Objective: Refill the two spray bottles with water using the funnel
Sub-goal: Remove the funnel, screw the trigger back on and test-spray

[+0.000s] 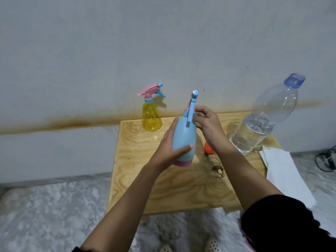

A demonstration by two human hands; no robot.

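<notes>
A blue spray bottle with a pink base is held above the wooden table. My left hand wraps around its body. My right hand grips the neck just under the blue trigger head. A yellow spray bottle with a pink and blue trigger head stands upright at the table's back left. A large clear water bottle, partly full and without a cap, stands at the back right. An orange funnel shows only in part behind my right wrist.
A white sheet of paper hangs over the table's right edge. A dark knot or stain marks the tabletop. A black cable lies on the floor at the far right. A grey wall stands right behind the table.
</notes>
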